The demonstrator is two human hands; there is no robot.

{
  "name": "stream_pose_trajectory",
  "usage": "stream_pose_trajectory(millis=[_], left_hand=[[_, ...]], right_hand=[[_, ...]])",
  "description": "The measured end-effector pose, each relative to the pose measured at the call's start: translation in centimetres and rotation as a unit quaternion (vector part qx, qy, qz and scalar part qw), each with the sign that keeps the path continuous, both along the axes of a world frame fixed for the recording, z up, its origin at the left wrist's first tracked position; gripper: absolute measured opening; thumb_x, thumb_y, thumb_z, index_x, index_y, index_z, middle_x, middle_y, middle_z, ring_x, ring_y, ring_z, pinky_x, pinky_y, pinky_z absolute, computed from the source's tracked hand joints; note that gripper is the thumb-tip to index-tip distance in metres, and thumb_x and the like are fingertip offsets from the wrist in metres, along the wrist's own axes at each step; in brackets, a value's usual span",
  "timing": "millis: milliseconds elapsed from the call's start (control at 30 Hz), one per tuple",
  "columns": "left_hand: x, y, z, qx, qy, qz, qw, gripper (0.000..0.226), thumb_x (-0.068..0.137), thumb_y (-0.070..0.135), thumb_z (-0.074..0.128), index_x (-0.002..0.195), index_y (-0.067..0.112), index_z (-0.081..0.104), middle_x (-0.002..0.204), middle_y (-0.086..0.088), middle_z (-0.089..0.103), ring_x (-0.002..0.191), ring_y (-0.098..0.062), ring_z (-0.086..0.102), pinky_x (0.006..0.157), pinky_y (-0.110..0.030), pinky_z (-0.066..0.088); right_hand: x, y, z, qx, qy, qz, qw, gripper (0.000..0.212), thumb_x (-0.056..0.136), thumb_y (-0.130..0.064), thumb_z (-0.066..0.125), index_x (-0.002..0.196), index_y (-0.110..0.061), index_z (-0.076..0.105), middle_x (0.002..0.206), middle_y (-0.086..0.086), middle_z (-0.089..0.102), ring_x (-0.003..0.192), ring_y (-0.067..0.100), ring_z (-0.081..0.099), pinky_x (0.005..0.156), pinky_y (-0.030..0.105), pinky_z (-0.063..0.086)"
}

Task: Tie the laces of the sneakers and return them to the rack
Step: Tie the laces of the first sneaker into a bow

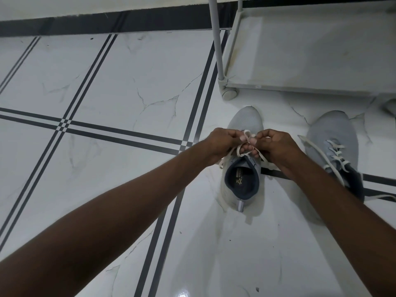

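While both hands work over one shoe, the biggest thing to see is the floor (120, 86), white and shiny with thin dark lines that cross it. A dark strip (85, 22) runs along the far edge of the floor, under the pale wall.

At the far right corner of the floor stands the rack (310, 50). It is pale grey, with a flat low shelf, a thin upright pole and a small round foot on the floor. No shoes sit on the part of the shelf that shows.

Two grey sneakers stand on the floor just in front of the rack, toes pointing at it. The left sneaker (244, 121) is in the middle, with its dark inside open to view. The right sneaker (334, 136) is beside it, apart from it, near the right edge of the floor. The right forearm lies across its heel and hides part of it. Its loose lace (317, 154) is untied and trails out onto the floor.

The left hand (220, 142) and the right hand (276, 146) meet above the tongue of the left sneaker. Both are closed, each pinching part of the white lace (247, 136). A small loop of it pokes up between the fingertips, and the ends hang down to each side of the shoe. The hands cover the lace holes, so the knot itself cannot be seen well.
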State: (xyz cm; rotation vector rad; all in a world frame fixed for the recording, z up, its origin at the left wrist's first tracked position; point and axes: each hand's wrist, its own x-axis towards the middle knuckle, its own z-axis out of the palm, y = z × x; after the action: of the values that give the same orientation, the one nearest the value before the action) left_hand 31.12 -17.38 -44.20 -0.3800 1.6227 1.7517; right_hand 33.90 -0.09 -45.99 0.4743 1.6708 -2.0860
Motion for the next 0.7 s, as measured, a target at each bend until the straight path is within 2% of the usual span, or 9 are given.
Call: stream_pose_trajectory(millis=[67, 100, 167, 300, 400, 467, 533, 633, 700], left_hand=[[0.0, -0.6, 0.1, 0.027, 0.011, -0.041, 0.999, 0.01, 0.093, 0.001, 0.059, 0.096, -0.004, 0.068, 0.088, -0.016, 0.07, 0.078, -0.017, 0.071, 0.072, -0.021, 0.057], [0.1, -0.7, 0.1, 0.017, 0.025, -0.052, 0.998, 0.01, 0.09, 0.004, 0.065, 0.096, -0.002, 0.07, 0.089, -0.016, 0.071, 0.083, -0.019, 0.071, 0.076, -0.024, 0.057], [0.3, -0.4, -0.1, -0.032, 0.054, -0.038, 0.997, 0.023, 0.082, 0.009, 0.076, 0.099, -0.005, 0.071, 0.089, -0.021, 0.071, 0.082, -0.023, 0.071, 0.078, -0.03, 0.059], [0.5, 0.7, -0.7, -0.043, 0.051, 0.045, 0.997, 0.027, 0.087, 0.01, 0.071, 0.104, -0.01, 0.068, 0.082, -0.02, 0.066, 0.065, -0.019, 0.063, 0.064, -0.025, 0.057], [0.3, 0.5, -0.4, -0.038, 0.034, 0.043, 0.998, 0.029, 0.093, 0.01, 0.063, 0.113, -0.011, 0.065, 0.083, -0.018, 0.062, 0.062, -0.015, 0.059, 0.062, -0.021, 0.056], [0.0, 0.1, -0.1, -0.015, 0.02, 0.007, 1.0, 0.03, 0.097, 0.01, 0.057, 0.119, -0.01, 0.062, 0.084, -0.016, 0.06, 0.064, -0.014, 0.059, 0.062, -0.02, 0.056], [-0.3, -0.5, 0.1, -0.016, 0.032, -0.045, 0.998, 0.03, 0.099, 0.013, 0.053, 0.118, -0.007, 0.063, 0.089, -0.016, 0.062, 0.072, -0.016, 0.061, 0.068, -0.022, 0.056], [-0.8, -1.3, 0.3, -0.087, 0.126, -0.145, 0.977, 0.027, 0.098, 0.02, 0.055, 0.103, -0.003, 0.069, 0.09, -0.025, 0.068, 0.077, -0.021, 0.064, 0.072, -0.027, 0.056], [-1.2, -1.4, 0.9, -0.148, 0.205, -0.213, 0.944, 0.026, 0.095, 0.023, 0.061, 0.095, -0.001, 0.071, 0.088, -0.024, 0.072, 0.074, -0.019, 0.067, 0.071, -0.026, 0.056]], right_hand=[[-0.1, -0.1, 0.1, 0.008, -0.013, -0.002, 1.0, 0.024, 0.081, -0.009, 0.075, 0.094, -0.007, 0.055, 0.065, 0.007, 0.064, 0.051, 0.017, 0.059, 0.053, 0.024, 0.054], [-0.2, -0.2, 0.2, 0.017, -0.018, 0.0, 1.0, 0.025, 0.08, -0.009, 0.076, 0.093, -0.008, 0.055, 0.065, 0.007, 0.064, 0.051, 0.017, 0.059, 0.053, 0.025, 0.054], [-0.4, -0.4, 0.2, 0.026, -0.025, 0.003, 0.999, 0.025, 0.078, -0.009, 0.077, 0.091, -0.009, 0.056, 0.065, 0.008, 0.065, 0.051, 0.018, 0.059, 0.054, 0.028, 0.055], [-0.7, -0.2, -0.3, -0.009, -0.042, 0.015, 0.999, 0.019, 0.082, -0.009, 0.074, 0.093, -0.008, 0.059, 0.076, 0.014, 0.066, 0.058, 0.02, 0.061, 0.059, 0.028, 0.054], [-0.8, 0.0, -0.9, -0.059, -0.051, 0.048, 0.996, 0.02, 0.087, 0.0, 0.065, 0.106, 0.001, 0.061, 0.089, 0.018, 0.068, 0.072, 0.021, 0.062, 0.065, 0.026, 0.055], [-1.0, 0.1, -1.0, -0.06, -0.049, 0.071, 0.994, 0.022, 0.088, 0.002, 0.062, 0.109, 0.002, 0.061, 0.088, 0.015, 0.068, 0.071, 0.019, 0.061, 0.064, 0.024, 0.055], [-1.4, 0.4, -0.7, -0.036, -0.05, 0.083, 0.995, 0.013, 0.088, 0.003, 0.061, 0.099, -0.002, 0.063, 0.079, 0.012, 0.066, 0.064, 0.018, 0.059, 0.059, 0.023, 0.054], [-1.6, 0.8, -0.6, -0.019, -0.061, 0.087, 0.994, 0.014, 0.088, 0.006, 0.059, 0.082, -0.007, 0.061, 0.072, 0.011, 0.06, 0.057, 0.017, 0.057, 0.055, 0.023, 0.054], [-1.6, 0.8, -0.5, -0.02, -0.062, 0.098, 0.993, 0.016, 0.089, 0.006, 0.058, 0.081, -0.008, 0.061, 0.071, 0.01, 0.059, 0.055, 0.014, 0.057, 0.055, 0.023, 0.054]])
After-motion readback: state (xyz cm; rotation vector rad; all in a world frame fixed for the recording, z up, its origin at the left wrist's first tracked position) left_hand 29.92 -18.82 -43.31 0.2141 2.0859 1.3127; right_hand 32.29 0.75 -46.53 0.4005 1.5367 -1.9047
